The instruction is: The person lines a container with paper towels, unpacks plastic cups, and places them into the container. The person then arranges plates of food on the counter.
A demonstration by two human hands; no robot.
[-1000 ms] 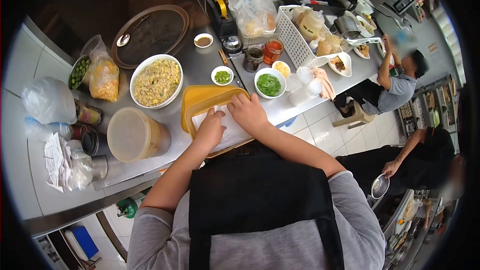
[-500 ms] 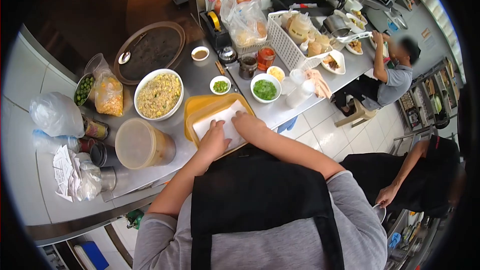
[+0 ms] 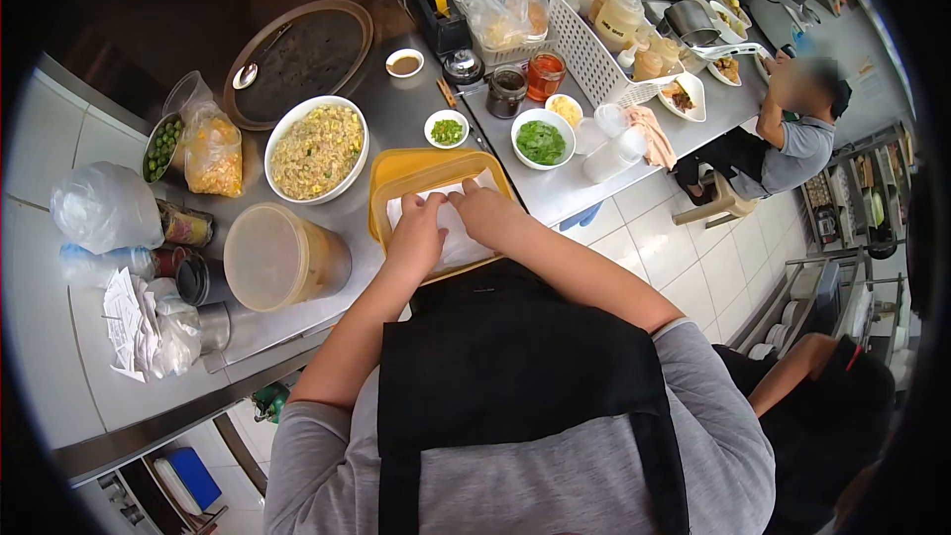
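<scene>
A yellow rectangular tray [image 3: 384, 178] rests near the counter's front edge, apparently with a second one nested in it. White paper [image 3: 471, 251] lines its inside. My left hand [image 3: 418, 230] is over the left part of the paper, fingers bent down onto it. Close beside it, my right hand [image 3: 487, 215] has its fingers bent and pressed together on the paper near the far side. The fingertips of both hands are partly hidden. To the left stands a white bowl of fried rice [image 3: 317, 151]. Behind the tray is a small bowl of chopped green onions [image 3: 447, 128].
A lidded plastic tub [image 3: 277, 260] stands left. A bowl of chopped greens [image 3: 542, 142], sauce jars [image 3: 506, 91] and a white basket [image 3: 584, 45] of squeeze bottles are to the right. A round dark tray [image 3: 307, 64] lies behind. One person [image 3: 792, 139] sits right; another [image 3: 822, 416] bends nearby.
My hands have come closer together, and the paper has shifted beneath them. The view has shifted slightly. The person at lower right has bent down, and that person's hand is out of sight.
</scene>
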